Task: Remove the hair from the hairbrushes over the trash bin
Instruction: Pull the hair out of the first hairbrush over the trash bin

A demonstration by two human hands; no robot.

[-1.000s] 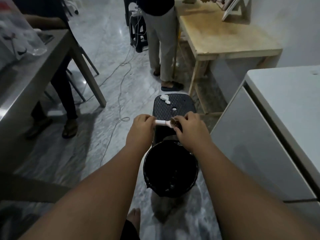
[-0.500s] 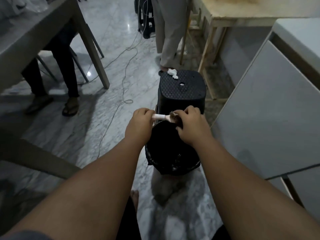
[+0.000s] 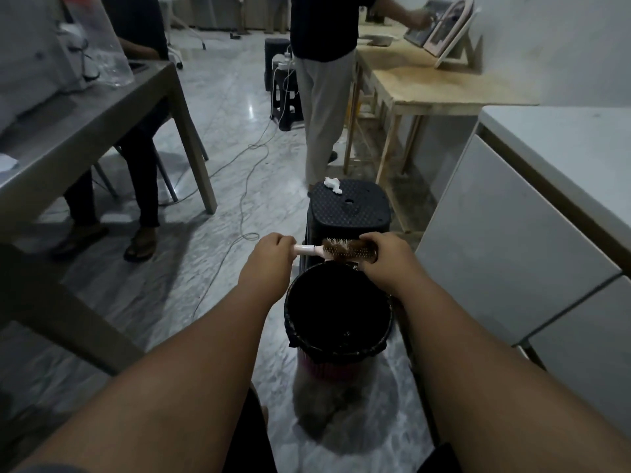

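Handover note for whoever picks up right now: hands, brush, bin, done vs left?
Left hand: closed around the pale handle of the hairbrush, holding it level above the far rim of the trash bin.
Right hand: on the far end of the brush head, fingers curled over it.
Hair: a brown clump sits in the bristles, not pulled free.
Bin: black liner, open; contents too dark to judge.
Behind it: a black stool with a white wad on top.
Done: brush positioned over bin. Left: strip the hair and drop it in. No other brushes in view.

glossy marble floor (image 3: pixel 218 107), matt textured plastic stool (image 3: pixel 348 213), bare wood table (image 3: pixel 440 87).
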